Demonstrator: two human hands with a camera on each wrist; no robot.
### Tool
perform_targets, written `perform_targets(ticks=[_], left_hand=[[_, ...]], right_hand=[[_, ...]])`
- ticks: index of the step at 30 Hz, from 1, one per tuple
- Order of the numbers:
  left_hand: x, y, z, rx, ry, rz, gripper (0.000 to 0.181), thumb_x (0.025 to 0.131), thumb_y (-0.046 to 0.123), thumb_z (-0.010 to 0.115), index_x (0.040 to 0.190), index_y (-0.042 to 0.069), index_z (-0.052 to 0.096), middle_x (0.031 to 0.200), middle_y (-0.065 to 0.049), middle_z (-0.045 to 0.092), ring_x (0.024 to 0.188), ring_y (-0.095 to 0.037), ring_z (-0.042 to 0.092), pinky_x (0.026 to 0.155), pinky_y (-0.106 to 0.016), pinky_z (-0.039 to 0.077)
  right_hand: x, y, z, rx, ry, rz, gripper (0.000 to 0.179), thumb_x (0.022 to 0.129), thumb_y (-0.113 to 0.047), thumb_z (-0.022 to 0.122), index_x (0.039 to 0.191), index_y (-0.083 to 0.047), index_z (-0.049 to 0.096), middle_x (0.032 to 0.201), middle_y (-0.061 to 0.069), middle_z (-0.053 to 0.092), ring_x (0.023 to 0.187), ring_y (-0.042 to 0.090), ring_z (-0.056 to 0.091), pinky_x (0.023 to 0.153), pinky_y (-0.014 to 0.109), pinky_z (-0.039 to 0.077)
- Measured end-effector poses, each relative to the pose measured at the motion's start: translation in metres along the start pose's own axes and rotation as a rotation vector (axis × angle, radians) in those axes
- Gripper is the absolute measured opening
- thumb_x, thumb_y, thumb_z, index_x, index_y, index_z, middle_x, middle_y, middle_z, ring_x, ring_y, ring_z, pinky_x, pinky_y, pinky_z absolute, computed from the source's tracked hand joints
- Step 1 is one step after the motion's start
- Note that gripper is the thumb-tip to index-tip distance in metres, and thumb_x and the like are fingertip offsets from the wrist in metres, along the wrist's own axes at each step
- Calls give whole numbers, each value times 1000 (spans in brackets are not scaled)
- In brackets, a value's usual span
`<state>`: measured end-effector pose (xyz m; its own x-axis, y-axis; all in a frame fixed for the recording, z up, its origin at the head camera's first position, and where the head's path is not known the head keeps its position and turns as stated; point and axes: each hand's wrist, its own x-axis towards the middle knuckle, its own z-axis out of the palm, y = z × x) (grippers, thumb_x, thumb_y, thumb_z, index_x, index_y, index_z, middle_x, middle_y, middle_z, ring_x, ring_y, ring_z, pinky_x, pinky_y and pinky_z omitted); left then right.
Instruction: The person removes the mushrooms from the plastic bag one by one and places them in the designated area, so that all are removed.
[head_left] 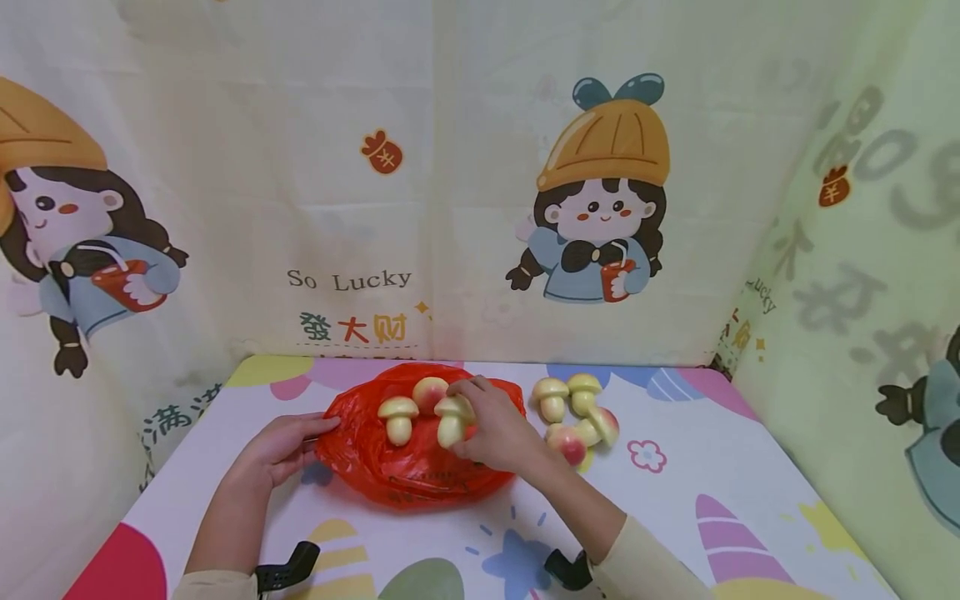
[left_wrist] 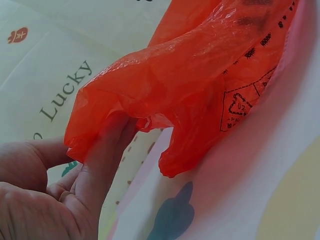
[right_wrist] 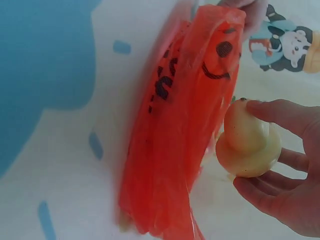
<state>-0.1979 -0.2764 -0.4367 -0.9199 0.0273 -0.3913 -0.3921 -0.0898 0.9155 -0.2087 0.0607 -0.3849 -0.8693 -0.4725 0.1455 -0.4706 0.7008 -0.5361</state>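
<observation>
A red plastic bag [head_left: 420,487] lies spread on the table with its mouth open. My left hand [head_left: 281,446] pinches the bag's left rim between thumb and fingers; the left wrist view shows the film draped over the fingertips [left_wrist: 117,132]. Above the bag's right part, my right hand [head_left: 498,425] holds a pale yellow toy mushroom [right_wrist: 247,142], thumb at its stem end and fingers round the cap. Another pale toy mushroom [head_left: 398,419] and a pink-tinged toy mushroom [head_left: 430,394] sit on the red film inside the bag.
Right of the bag, several toy mushrooms [head_left: 551,397] are grouped closely on the patterned table [head_left: 600,533], some with pink caps. A printed curtain [head_left: 480,208] hangs behind the table and along both sides.
</observation>
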Motion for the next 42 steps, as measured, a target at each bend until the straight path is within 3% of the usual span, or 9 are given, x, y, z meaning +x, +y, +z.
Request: perform_targets(ticks=[13, 24, 34, 42], left_hand=[[0, 0, 1, -5, 3, -7, 73, 101, 25, 70, 159, -3, 35, 103, 1, 76, 90, -16, 77, 83, -31, 64], [1, 0, 0, -3, -6, 0, 72, 101, 25, 70, 159, -3, 37, 104, 0, 76, 90, -17, 77, 84, -31, 64], [0, 0, 0, 11, 0, -9, 73, 101, 25, 70, 159, -2, 36, 104, 0, 75, 91, -17, 77, 85, -32, 64], [0, 1, 0, 9, 3, -8, 72, 102, 25, 69, 159, -3, 35, 103, 1, 75, 90, -17, 77, 84, -31, 64]], right_hand=[[-14, 7, -18, 11, 84, 14, 62, 80, -24, 89, 135, -21, 61, 134, -1, 59, 123, 24, 58, 91, 42, 62], [-27, 13, -29, 24, 114, 74, 66, 80, -25, 91, 138, -21, 60, 137, -1, 59, 127, 23, 56, 85, 41, 65], [-42, 24, -42, 35, 190, 143, 67, 75, -22, 94, 134, -23, 61, 131, -3, 60, 117, 21, 58, 79, 37, 65], [-51, 39, -50, 19, 235, 122, 63, 74, -19, 93, 129, -20, 62, 124, -1, 62, 109, 21, 60, 79, 35, 64]])
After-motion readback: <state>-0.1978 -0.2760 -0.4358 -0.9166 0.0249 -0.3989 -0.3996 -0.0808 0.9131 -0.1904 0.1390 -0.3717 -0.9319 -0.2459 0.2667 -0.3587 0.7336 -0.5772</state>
